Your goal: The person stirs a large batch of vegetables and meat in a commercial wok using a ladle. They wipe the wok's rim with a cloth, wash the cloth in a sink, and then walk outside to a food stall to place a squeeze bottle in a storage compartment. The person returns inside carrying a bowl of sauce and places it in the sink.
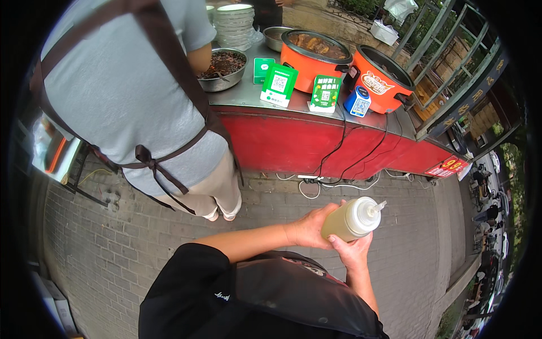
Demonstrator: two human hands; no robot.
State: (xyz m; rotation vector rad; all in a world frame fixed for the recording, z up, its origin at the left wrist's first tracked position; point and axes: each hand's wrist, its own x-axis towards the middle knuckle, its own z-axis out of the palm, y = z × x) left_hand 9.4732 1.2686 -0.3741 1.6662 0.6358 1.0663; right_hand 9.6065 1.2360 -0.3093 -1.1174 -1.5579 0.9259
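Note:
A squeeze bottle (344,221) of pale yellowish liquid, with a white cap and a narrow nozzle, is held up in front of my body. It leans to the right, nozzle pointing away from me. My left hand (311,228) wraps the bottle's body from the left. From the right and below, my right hand (355,249) grips it too, its thumb against the side near the base. Most of the right fingers are hidden behind the bottle. Both hands are above the paved ground, apart from the red stall counter (271,142).
Left of me stands a person in a dark apron (146,156), back turned. Two orange cookers (292,68), a metal basin of dark food (226,82), stacked bowls (235,27) and code signs (279,84) occupy the counter. Black power cables (334,152) hang to a power strip on the paving (271,207).

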